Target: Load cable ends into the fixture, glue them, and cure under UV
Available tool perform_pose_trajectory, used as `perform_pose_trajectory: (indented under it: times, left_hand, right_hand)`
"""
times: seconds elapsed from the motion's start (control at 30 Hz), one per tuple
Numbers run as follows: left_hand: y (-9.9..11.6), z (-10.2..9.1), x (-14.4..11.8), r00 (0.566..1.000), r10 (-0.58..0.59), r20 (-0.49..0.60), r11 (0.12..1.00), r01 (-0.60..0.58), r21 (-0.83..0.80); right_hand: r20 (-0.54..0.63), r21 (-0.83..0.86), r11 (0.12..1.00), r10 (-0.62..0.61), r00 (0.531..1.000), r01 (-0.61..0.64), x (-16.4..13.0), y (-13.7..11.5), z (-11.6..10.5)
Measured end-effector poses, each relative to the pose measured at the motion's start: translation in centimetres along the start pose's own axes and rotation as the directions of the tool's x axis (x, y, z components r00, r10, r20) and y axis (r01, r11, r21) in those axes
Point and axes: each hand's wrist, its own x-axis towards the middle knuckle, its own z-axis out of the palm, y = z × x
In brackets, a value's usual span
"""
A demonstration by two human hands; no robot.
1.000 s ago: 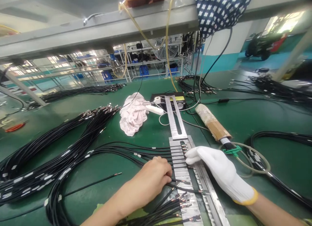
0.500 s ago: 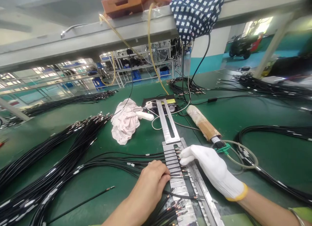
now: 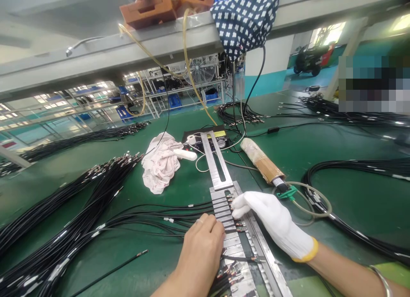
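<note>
A slotted metal jig runs down the middle of the green table, with several black cables laid side by side across its grooves. My left hand, bare, is curled at the jig's left edge around a black cable; its fingertips are partly hidden. On the far side of the grooves, my right hand wears a white glove with a yellow cuff. Its fingers press together at the bare cable ends, covering some of them. Closer to me, more stripped cable ends lie on the jig.
Large bundles of black cable cover the left, and a coiled bundle lies at the right. Behind the jig are a pinkish cloth, a black control box and a taped handle. A shelf beam crosses overhead.
My left hand has turned, its fingers curling further down at the jig's edge. My gloved right hand stays at the cable ends. The whole view has shifted slightly.
</note>
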Motion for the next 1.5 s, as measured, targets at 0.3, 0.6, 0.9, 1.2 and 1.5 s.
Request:
perform_pose_trajectory:
  times: [0.3, 0.6, 0.9, 1.2, 1.5]
  left_hand:
    - [0.0, 0.4, -0.1, 0.989, -0.092, 0.115, 0.978, 0.112, -0.176]
    - [0.4, -0.3, 0.6, 0.934, -0.256, 0.251, 0.84, 0.343, -0.42]
    - [0.5, -0.7, 1.4, 0.874, -0.361, 0.324, 0.737, 0.481, -0.475]
    - [0.9, -1.6, 1.4, 0.917, -0.259, 0.304, 0.85, 0.366, -0.379]
    - [2.6, -2.8, 0.8, 0.737, -0.056, 0.674, 0.988, -0.058, 0.145]
  right_hand:
    - [0.007, -0.13, 0.992, 0.009, 1.0, -0.008, -0.1, 0.7, -0.6]
    - [0.107, -0.707, 0.627, -0.362, 0.926, 0.327, 0.0, 0.1, -0.7]
    - [0.271, -0.801, 0.394, -0.432, 0.86, 0.451, -0.4, 2.1, -0.1]
    - [0.284, -0.82, 0.393, -0.349, 0.893, 0.415, -0.3, 3.4, -0.1]
    - [0.303, -0.814, 0.45, -0.21, 0.93, 0.367, -0.3, 1.9, 0.0]
